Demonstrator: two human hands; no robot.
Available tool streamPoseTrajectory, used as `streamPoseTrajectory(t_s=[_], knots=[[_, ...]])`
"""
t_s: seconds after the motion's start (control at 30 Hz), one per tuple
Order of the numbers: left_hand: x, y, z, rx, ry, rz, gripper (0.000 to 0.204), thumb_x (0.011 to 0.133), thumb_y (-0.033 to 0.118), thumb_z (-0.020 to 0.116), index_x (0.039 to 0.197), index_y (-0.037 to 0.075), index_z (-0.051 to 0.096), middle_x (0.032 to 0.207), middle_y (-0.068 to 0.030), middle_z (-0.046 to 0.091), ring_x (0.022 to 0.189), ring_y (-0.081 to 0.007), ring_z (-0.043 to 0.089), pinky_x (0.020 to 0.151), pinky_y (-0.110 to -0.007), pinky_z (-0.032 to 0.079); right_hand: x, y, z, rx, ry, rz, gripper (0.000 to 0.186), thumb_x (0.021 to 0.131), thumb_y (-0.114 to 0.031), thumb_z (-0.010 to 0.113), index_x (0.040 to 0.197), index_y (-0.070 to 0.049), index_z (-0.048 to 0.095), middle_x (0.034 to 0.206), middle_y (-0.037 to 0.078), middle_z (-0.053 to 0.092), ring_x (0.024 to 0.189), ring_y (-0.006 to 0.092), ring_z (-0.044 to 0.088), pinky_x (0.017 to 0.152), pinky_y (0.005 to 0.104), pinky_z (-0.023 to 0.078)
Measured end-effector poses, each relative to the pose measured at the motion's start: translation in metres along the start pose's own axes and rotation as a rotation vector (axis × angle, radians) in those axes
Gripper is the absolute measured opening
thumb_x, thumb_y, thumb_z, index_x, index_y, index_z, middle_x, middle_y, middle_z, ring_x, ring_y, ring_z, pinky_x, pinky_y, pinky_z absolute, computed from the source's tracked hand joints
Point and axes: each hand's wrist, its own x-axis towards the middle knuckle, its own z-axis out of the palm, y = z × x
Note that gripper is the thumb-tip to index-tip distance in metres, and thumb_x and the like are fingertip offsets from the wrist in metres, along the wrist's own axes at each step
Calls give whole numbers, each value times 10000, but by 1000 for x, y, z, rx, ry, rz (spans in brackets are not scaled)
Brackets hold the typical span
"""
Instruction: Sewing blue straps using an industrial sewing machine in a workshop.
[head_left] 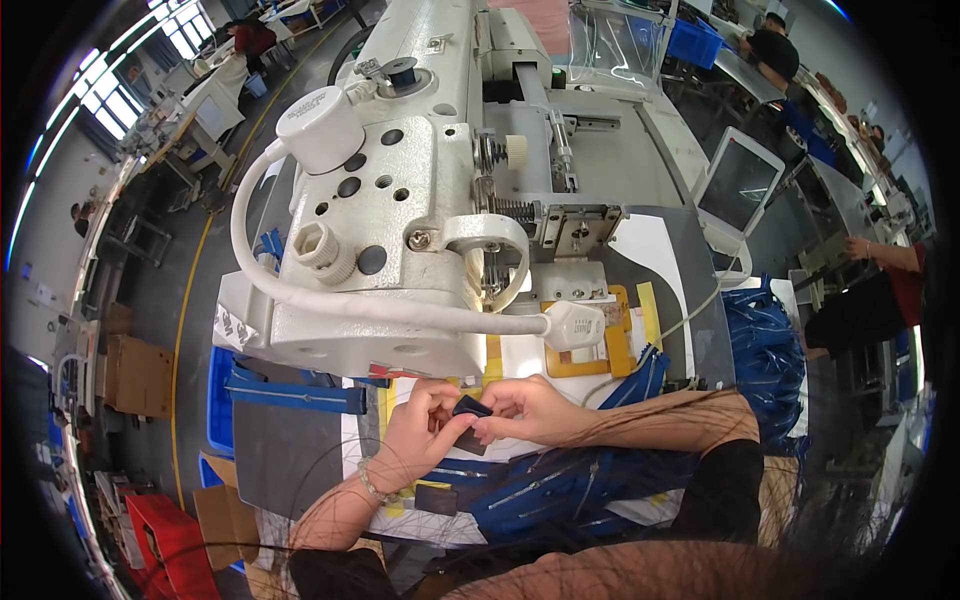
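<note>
Head view: left hand [418,430] and right hand [537,412] both pinching a dark fabric piece [470,406], prob to steady it

Pinching a small dark piece of material [471,406] between left hand [415,425] and right hand [535,412], close in front of a large white sewing machine [390,230]. Wearing a bracelet [377,485] on the left wrist, with blue zippers [535,490] lying on the table [285,455] nearer the body and a blue strip [295,394] off to the left. Facing a yellow frame [620,330] ahead, with a screen [741,180] farther right
</note>
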Motion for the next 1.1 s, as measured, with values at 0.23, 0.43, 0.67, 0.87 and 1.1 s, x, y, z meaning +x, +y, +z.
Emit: streamPoseTrajectory(t_s=[0.23, 0.43, 0.67, 0.87, 1.1], knots=[[1, 7, -19, 120, -159, -14, 128, 817, 81, 650, 822, -24, 576, 760, -72, 586, 659, -124, 574, 610, -245, 474, 0, -1, -5, 107, -59, 40, 199, 908, -185, 543, 940, 11, 548, 811, 78, 638, 760, 132, 638, 652, 211, 492], [3, 5, -25, 68, -166, 72, 189, 776, 144, 693, 841, -21, 627, 768, -89, 610, 702, -169, 614, 623, -253, 485, 2, -2, -9, 96, -102, 91, 196, 919, -200, 521, 886, -11, 561, 766, 57, 628, 664, 103, 609, 566, 204, 458], [6, 7, -36, 193, -216, 236, 149, 710, 70, 691, 854, 36, 670, 797, -75, 646, 686, -179, 610, 622, -263, 481, -2, -7, -7, -80, -77, 82, 207, 909, -187, 536, 817, -7, 581, 683, 23, 586, 555, 60, 519, 510, 197, 412], [8, 4, -35, 261, -255, 352, 245, 660, -40, 662, 883, 60, 676, 813, -55, 635, 711, -181, 598, 636, -258, 478, -2, -6, -5, -82, -47, 48, 205, 901, -167, 547, 816, 14, 595, 650, 14, 570, 546, 50, 496, 502, 197, 398], [4, 5, -24, 168, -164, 182, 134, 714, 93, 719, 823, 30, 674, 822, -86, 609, 769, -191, 588, 698, -278, 467, -2, -5, -4, -129, -21, 38, 212, 904, -158, 538, 800, 16, 600, 654, 9, 570, 544, 46, 496, 501, 196, 397]])
